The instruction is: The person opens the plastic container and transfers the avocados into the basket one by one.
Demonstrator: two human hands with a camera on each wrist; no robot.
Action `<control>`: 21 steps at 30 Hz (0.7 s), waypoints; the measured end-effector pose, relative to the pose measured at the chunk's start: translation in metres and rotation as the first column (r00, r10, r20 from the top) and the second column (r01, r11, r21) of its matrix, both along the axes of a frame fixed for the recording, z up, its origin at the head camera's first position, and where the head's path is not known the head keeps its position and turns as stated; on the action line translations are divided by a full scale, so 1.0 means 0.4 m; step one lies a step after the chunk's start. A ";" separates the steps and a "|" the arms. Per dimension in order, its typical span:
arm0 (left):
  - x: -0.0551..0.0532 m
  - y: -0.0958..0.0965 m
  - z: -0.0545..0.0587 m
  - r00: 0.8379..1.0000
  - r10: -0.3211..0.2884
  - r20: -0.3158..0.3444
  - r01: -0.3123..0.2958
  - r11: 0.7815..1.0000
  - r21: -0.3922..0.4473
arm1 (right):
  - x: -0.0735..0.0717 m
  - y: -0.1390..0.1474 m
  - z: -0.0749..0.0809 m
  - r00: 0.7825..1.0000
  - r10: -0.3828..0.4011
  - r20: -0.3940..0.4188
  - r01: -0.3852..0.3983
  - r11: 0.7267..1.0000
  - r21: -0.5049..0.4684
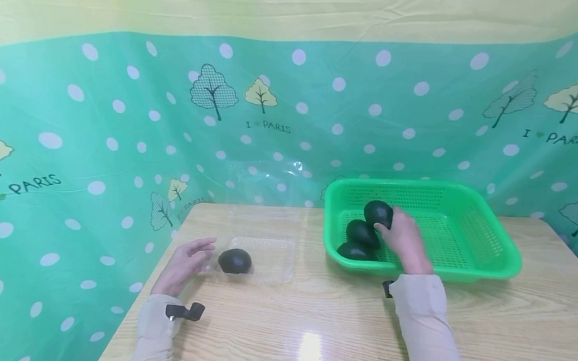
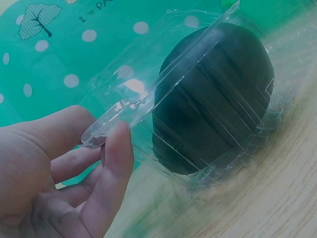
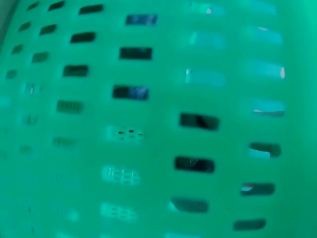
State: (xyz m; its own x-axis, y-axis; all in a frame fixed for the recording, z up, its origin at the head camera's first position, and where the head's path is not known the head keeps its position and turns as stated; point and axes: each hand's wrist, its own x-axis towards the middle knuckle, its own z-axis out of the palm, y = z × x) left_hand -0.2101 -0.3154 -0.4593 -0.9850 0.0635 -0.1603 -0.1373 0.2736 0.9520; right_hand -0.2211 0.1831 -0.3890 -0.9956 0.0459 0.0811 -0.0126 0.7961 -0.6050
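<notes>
My left hand (image 1: 182,268) pinches the edge of a clear plastic clamshell box (image 1: 275,260) between thumb and fingers, as the left wrist view shows close up. One dark avocado (image 1: 235,261) lies in the box at its left end. Over in the green basket (image 1: 507,254), my right hand (image 1: 405,240) grips another dark avocado (image 1: 378,213). Two more, a middle avocado (image 1: 359,233) and a front avocado (image 1: 356,252), rest along the basket's left side. In the right wrist view the slotted basket wall (image 3: 158,148) fills the picture and hides the hand.
The basket stands at the back right of the wooden table (image 1: 258,335). Behind the table hangs a green dotted curtain (image 1: 295,91). The box's clear lid (image 1: 268,187) stands raised at the back, hard to make out.
</notes>
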 end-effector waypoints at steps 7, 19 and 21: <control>-0.001 -0.002 -0.001 1.000 0.012 0.008 -0.012 1.000 -0.004 | -0.006 0.004 -0.009 0.999 -0.012 0.043 0.012 1.000 0.005; 0.002 0.002 0.001 1.000 0.026 0.006 -0.025 0.999 -0.019 | -0.009 0.009 -0.023 0.993 0.010 0.121 -0.015 0.999 0.046; 0.003 0.002 0.000 1.000 0.023 0.006 -0.023 1.000 -0.015 | -0.009 0.009 -0.027 0.990 0.013 0.138 -0.021 0.998 0.058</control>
